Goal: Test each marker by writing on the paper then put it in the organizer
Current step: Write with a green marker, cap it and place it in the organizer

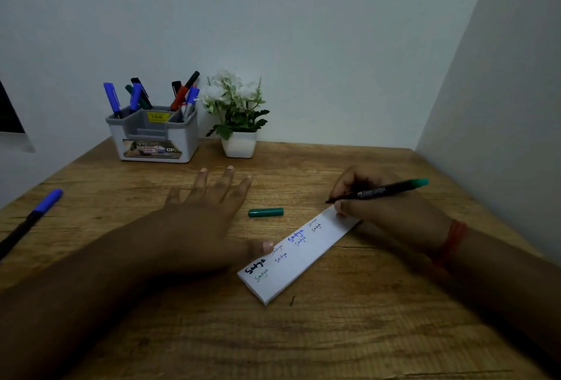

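A narrow white paper pad point(299, 261) lies slanted on the wooden desk, with several written words on it. My right hand point(382, 206) grips a black marker with a green end point(379, 191), its tip at the pad's far end. The marker's green cap point(266, 212) lies on the desk between my hands. My left hand point(209, 215) rests flat with spread fingers, its thumb pressing the pad's near-left edge. The grey organizer point(153, 137) stands at the back left and holds several markers. A capped blue marker point(30, 220) lies at the desk's left edge.
A small potted plant point(236, 118) in a white pot stands right of the organizer against the back wall. A white side wall point(501, 91) closes the desk on the right. The wooden desk point(303, 334) stretches toward me.
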`<state>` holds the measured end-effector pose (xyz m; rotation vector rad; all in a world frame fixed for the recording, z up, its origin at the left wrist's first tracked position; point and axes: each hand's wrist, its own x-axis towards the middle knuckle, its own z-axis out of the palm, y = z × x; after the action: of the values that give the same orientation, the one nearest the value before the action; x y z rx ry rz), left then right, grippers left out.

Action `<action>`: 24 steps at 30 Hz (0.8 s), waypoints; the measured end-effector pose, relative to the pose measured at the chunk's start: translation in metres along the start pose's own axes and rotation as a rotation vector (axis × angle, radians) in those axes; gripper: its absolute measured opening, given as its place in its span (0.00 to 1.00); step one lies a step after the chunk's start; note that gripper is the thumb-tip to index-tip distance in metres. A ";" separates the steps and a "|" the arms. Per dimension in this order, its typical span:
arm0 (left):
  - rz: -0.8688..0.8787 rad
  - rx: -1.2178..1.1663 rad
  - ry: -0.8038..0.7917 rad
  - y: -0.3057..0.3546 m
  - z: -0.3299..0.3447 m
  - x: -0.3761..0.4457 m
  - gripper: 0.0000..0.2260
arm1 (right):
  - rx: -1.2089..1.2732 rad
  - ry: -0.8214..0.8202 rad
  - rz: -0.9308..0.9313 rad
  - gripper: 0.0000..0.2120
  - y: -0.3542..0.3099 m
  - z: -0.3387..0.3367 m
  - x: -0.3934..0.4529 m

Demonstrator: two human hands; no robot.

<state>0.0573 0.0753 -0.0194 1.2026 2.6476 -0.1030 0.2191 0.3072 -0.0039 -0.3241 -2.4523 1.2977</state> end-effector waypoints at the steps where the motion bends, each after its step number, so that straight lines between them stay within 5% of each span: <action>1: 0.003 0.002 -0.025 0.000 0.000 0.000 0.53 | -0.042 0.014 0.010 0.06 0.003 0.002 -0.001; 12: 0.008 -0.008 -0.074 -0.006 0.006 0.005 0.47 | -0.057 0.019 0.040 0.04 0.014 0.001 0.005; 24: -0.011 -0.005 -0.095 -0.006 0.005 0.008 0.53 | -0.107 0.007 0.021 0.05 0.018 0.002 0.005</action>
<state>0.0488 0.0766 -0.0261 1.1521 2.5715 -0.1519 0.2147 0.3178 -0.0189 -0.3822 -2.5239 1.1742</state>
